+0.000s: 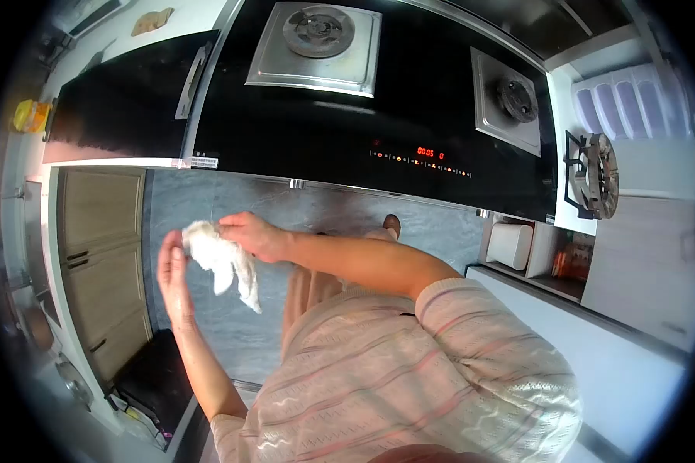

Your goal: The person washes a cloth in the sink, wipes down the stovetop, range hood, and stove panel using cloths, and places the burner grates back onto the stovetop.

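Observation:
A crumpled white cloth (222, 258) hangs in front of me above the grey floor, its lower corners dangling. My right hand (253, 235) grips its upper right part between thumb and fingers. At the cloth's left edge is my left hand (174, 274), raised, with its fingers pointing up and its fingertips next to the cloth; whether they hold it is not clear. Beyond both hands lies the black glass cooktop (301, 127), with red digits lit on its panel.
Two burner plates (363, 46) (483, 116) sit on the cooktop. A black pan support (594, 176) stands on the right counter. At the far left is a yellow container (31, 116). Wooden cabinet doors (104, 216) are at left, and an open shelf holds a white box (510, 245).

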`<state>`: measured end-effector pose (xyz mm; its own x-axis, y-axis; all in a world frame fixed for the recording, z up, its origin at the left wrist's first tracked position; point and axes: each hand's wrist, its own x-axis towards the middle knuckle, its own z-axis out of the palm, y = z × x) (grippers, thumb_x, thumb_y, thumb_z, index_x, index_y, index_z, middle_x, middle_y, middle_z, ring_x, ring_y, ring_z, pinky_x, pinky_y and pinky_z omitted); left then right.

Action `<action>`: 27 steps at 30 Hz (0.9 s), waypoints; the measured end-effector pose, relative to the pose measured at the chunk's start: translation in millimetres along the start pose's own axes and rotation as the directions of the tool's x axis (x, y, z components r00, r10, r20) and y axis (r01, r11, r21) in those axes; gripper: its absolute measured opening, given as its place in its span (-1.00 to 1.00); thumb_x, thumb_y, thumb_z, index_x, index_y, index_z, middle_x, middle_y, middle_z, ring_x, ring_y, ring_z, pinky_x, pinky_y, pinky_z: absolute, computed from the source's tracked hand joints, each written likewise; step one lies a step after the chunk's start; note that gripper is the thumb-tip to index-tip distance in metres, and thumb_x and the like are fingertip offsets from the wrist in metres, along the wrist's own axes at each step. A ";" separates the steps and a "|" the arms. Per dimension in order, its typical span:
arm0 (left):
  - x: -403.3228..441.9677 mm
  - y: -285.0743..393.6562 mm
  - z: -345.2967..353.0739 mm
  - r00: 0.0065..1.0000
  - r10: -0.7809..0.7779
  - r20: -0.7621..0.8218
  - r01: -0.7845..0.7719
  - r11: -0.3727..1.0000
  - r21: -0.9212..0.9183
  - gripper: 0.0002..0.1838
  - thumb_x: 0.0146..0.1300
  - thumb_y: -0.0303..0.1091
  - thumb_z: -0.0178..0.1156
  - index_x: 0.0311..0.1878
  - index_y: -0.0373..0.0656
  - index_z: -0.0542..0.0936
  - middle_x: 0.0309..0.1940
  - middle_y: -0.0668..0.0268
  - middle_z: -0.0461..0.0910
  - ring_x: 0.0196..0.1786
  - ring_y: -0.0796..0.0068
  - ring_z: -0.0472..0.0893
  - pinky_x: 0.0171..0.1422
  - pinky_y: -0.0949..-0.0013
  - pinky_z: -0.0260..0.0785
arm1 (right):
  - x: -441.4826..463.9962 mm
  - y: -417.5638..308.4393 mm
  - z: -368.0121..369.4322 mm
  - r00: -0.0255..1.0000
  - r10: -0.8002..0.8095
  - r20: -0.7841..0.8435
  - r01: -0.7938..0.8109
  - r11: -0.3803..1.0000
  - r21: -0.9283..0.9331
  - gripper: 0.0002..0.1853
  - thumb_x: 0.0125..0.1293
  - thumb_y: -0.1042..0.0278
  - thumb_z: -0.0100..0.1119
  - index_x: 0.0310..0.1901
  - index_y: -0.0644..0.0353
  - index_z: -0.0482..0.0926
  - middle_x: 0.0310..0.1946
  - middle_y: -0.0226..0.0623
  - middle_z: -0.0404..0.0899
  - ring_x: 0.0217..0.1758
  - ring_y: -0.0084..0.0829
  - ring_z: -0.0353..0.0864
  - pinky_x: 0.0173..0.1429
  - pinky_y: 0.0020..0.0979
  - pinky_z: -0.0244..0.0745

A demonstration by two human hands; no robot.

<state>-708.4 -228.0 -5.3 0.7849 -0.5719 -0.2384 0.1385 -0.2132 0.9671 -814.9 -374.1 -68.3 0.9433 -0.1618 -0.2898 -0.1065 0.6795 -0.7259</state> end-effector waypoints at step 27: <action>81.0 12.9 487.6 0.408 0.486 0.773 -0.912 0.184 0.366 -0.49 0.19 -0.09 0.13 0.21 -0.01 0.40 0.25 -0.02 0.24 0.32 -0.10 0.16 0.35 -0.11 0.00 | -424.7 -187.8 -359.0 0.106 -0.863 -0.494 -0.563 0.358 -0.745 -0.66 0.23 0.35 0.10 0.05 0.21 0.47 -0.02 -0.10 0.53 0.11 -0.11 0.47 0.14 -0.23 0.37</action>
<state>-937.5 -663.3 -55.2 -0.0786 -0.9492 0.3047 -0.9117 0.1921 0.3632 -1308.4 -689.9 -32.8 0.0366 -0.9571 0.2875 -0.8032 -0.1994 -0.5613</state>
